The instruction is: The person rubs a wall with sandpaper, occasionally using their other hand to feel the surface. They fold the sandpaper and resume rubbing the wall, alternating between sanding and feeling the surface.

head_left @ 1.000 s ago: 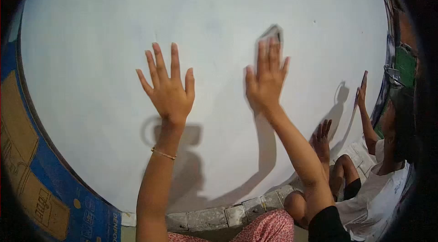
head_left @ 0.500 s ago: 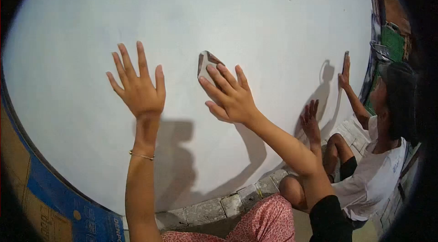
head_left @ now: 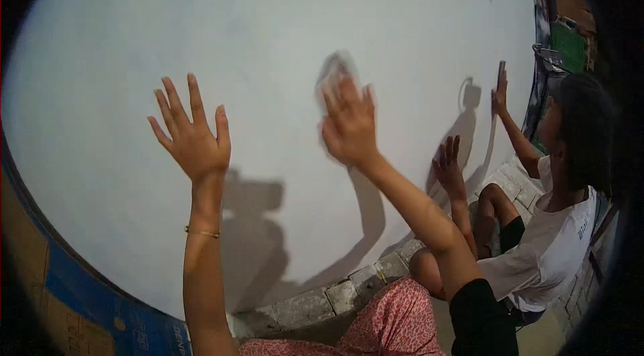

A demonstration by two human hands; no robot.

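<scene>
My left hand (head_left: 194, 141) lies flat on the white wall (head_left: 268, 14), fingers spread and holding nothing. A thin bracelet (head_left: 202, 232) circles that wrist. To its right, my right hand (head_left: 352, 124) presses a piece of sandpaper (head_left: 339, 61) against the wall. The sheet has a pale back and a dark rim, and its upper end sticks out beyond my fingertips. Motion smears the fingers and the sheet, and my palm hides part of it.
At right, a co-worker (head_left: 553, 242) sits by the same wall, both hands raised to it, one with a thin dark block (head_left: 502, 73). Grey paving blocks (head_left: 305, 310) run along the wall's foot. Blue-and-brown cardboard (head_left: 87, 289) lies lower left.
My right hand has moved up and to the right with the sandpaper, its fingers now pointing more upward. My left hand stays flat on the wall. The view has shifted slightly.
</scene>
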